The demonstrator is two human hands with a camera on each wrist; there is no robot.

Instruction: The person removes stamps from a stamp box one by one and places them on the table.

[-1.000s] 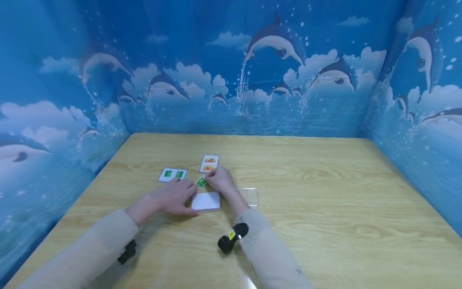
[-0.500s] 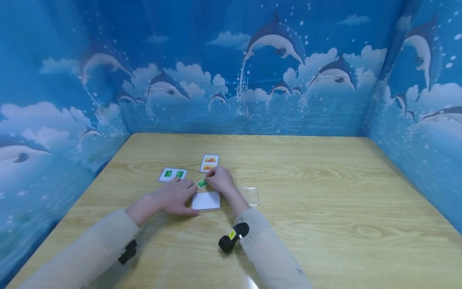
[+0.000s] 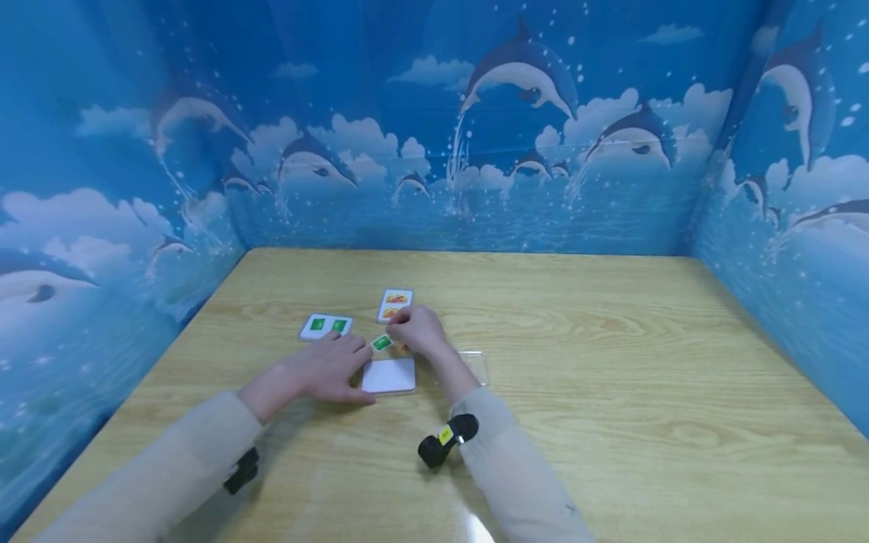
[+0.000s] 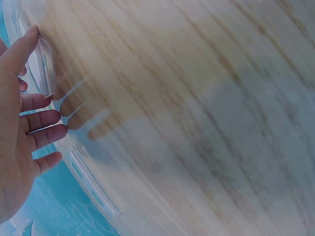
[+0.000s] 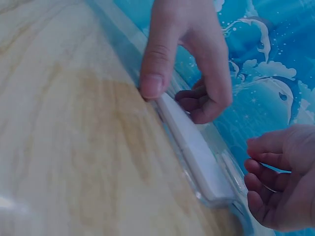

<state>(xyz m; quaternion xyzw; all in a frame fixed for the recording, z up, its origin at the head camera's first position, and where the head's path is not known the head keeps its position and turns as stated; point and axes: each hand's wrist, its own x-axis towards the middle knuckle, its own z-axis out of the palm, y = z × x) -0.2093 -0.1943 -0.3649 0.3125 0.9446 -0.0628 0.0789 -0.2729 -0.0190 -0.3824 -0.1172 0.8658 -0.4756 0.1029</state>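
Note:
In the head view my left hand [image 3: 326, 368] holds the left end of a clear case with a white top [image 3: 388, 376], thumb at the near corner and fingers by the far one. The right wrist view shows this thumb pressing the edge of the case. My right hand [image 3: 421, 332] hovers beyond the case with curled fingers, nothing visible between them. Just left of its fingertips is a small green picture tile [image 3: 382, 343]. An orange tile [image 3: 402, 348] lies partly under this hand. A card with two green pictures [image 3: 326, 326] lies beyond my left hand.
A card with two orange pictures [image 3: 395, 305] lies behind my right hand. A clear plastic lid [image 3: 478, 367] is beside the right forearm, partly covered by it. The wooden table [image 3: 611, 362] ends at a blue dolphin curtain [image 3: 434, 211].
The green tile turned and tilted near my right fingertips. My right hand has since shifted slightly up and away from it, exposing the orange tile. The left hand stays on the case.

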